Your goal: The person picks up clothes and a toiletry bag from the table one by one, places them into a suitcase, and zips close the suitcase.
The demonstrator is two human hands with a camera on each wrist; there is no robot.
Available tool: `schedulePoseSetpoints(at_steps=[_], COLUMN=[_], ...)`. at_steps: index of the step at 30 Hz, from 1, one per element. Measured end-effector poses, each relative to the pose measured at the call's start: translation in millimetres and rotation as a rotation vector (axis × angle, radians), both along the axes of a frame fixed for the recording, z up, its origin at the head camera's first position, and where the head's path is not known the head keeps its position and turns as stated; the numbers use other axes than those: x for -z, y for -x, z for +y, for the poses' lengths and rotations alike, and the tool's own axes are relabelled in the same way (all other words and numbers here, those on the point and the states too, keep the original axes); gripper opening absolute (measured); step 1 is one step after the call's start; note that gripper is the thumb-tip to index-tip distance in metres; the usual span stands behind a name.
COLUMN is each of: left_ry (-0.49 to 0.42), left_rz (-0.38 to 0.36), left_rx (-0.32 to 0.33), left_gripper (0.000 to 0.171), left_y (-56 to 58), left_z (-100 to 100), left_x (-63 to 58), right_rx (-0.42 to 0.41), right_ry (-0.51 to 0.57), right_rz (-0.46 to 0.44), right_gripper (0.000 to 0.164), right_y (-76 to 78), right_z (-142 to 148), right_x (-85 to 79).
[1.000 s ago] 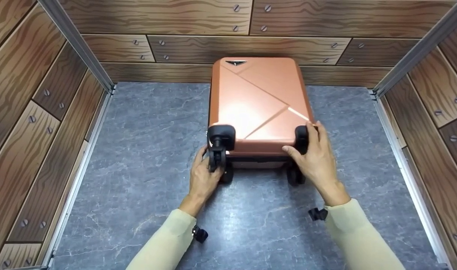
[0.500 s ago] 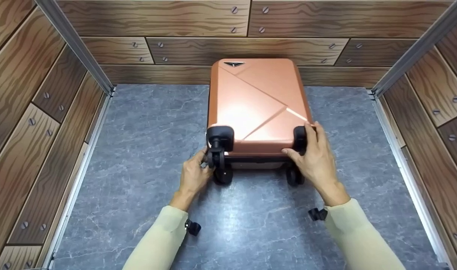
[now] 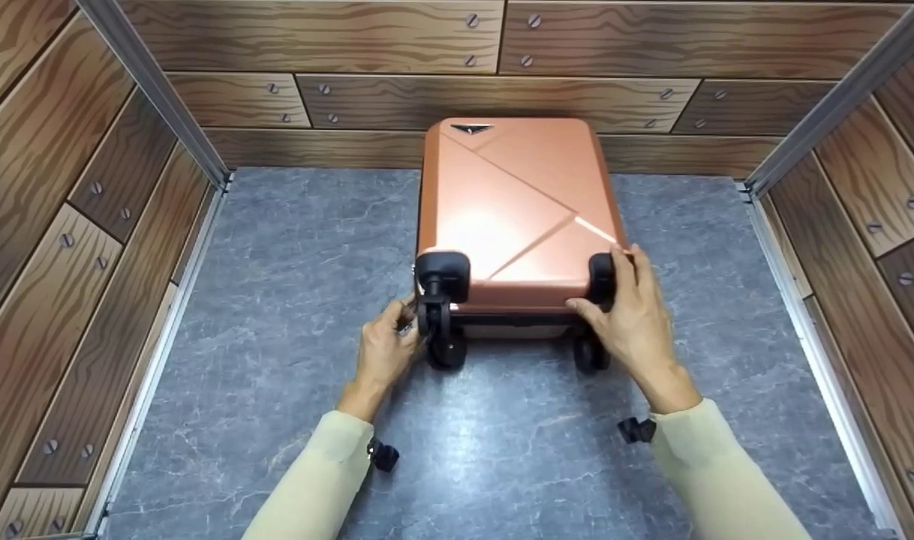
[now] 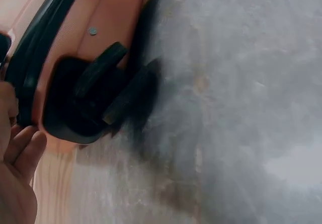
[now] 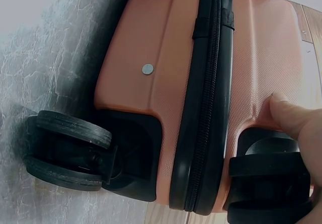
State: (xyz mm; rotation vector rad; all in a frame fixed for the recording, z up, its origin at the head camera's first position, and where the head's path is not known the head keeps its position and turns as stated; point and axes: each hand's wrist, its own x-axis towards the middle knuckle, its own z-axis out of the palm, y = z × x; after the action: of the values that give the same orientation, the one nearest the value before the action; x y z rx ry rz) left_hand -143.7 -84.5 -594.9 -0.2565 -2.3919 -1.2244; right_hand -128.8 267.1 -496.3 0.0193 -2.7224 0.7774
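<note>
An orange hard-shell suitcase [image 3: 517, 187] lies flat on the floor, its wheeled end towards me. My left hand [image 3: 382, 349] is at its near left side, beside the black caster wheel [image 3: 434, 311]. Thumb and fingers there seem to pinch a small dark and silvery piece, likely a zipper pull [image 3: 406, 327]; the wheel partly hides it. In the left wrist view the fingertips [image 4: 31, 151] touch the case beside the black zipper band [image 4: 30, 68]. My right hand [image 3: 637, 326] grips the near right corner, thumb on the end face, fingers over the top edge by the wheel.
Grey marbled floor [image 3: 299, 247] surrounds the suitcase. Wood-patterned walls [image 3: 397, 97] stand at the back and both sides, with metal rails [image 3: 153, 97] at the corners. A zipper [image 5: 209, 93] runs between the suitcase halves in the right wrist view.
My left hand has moved left, from behind the left wheel to the suitcase's side, then stayed almost still there. The right hand and the suitcase have hardly moved.
</note>
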Motion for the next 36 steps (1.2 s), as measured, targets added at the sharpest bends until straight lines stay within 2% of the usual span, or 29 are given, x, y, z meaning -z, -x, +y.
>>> schedulePoseSetpoints(at_steps=[5,9,11,14,22,28,32,36], left_ry=[0.064,0.135,0.161,0.174,0.163,0.143,0.108,0.081], left_rz=[0.056,0.091,0.085,0.059,0.067,0.091,0.057,-0.010], left_rx=[-0.023,-0.002,0.004,0.018,0.046,0.123,0.169,0.165], left_gripper=[0.007,0.010,0.004,0.005,0.014,0.020,0.019,0.016], left_y=[-4.4,-5.2,-3.4,0.0,2.3,4.3,7.0,10.2], left_z=[-2.5,-4.8,-5.8,-7.3,-11.0,-11.5,-14.2,-16.7], left_x=[-1.5,-7.0,-8.5,-10.9,-11.1,-11.6,-12.1,-13.1], right_rx=[-0.005,-0.001,0.002,0.003,-0.001,0.002,0.004,0.004], right_ry=[0.004,0.013,0.014,0.013,0.012,0.013,0.016,0.015], right_rz=[0.012,0.012,0.007,0.007,0.012,-0.002,0.006,0.025], right_gripper=[0.096,0.095,0.094,0.094,0.094,0.095,0.095,0.095], right_y=[0.0,-0.6,-0.8,-1.0,-0.6,-0.8,-0.9,-1.2], right_z=[0.8,1.6,1.8,1.7,0.1,-0.1,-0.5,-1.5], right_x=[0.3,0.5,0.7,1.1,0.9,1.6,1.8,1.4])
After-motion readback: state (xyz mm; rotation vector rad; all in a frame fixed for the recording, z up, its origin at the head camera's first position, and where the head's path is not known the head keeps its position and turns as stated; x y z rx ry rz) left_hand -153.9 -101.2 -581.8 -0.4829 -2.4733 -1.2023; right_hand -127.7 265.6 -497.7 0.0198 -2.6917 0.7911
